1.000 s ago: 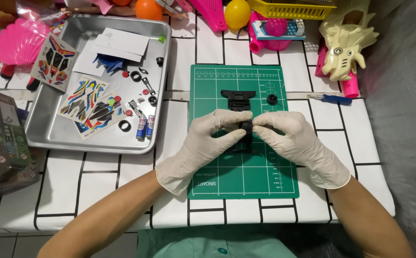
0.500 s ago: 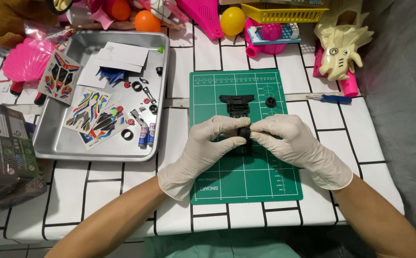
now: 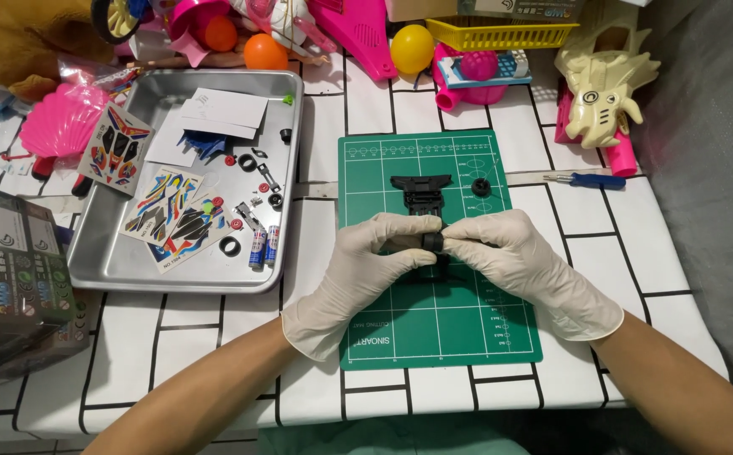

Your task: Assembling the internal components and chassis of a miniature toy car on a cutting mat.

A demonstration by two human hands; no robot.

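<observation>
Both gloves, left (image 3: pixel 358 270) and right (image 3: pixel 522 265), are off-white. The toy part (image 3: pixel 421 195) at 12 o'clock of them is black, on a green mat (image 3: pixel 468 337) with pale grid lines. At 9 o'clock a silver tray (image 3: pixel 114 265) holds multicoloured stickers (image 3: pixel 173 215). The tablecloth (image 3: pixel 215 337) is white with black lines.

To my left on the bench sits a shallow metal tray (image 3: pixel 114 268) holding colourful sticker sheets (image 3: pixel 173 216), white paper slips (image 3: pixel 219 112) and two small batteries (image 3: pixel 263 247); a pink shell-shaped toy (image 3: pixel 61 122) lies beyond it; a cream dragon-head toy (image 3: pixel 604 88) and a blue-handled screwdriver (image 3: pixel 590 179) lie to my right; a yellow ball (image 3: pixel 412 48) rests ahead.
</observation>
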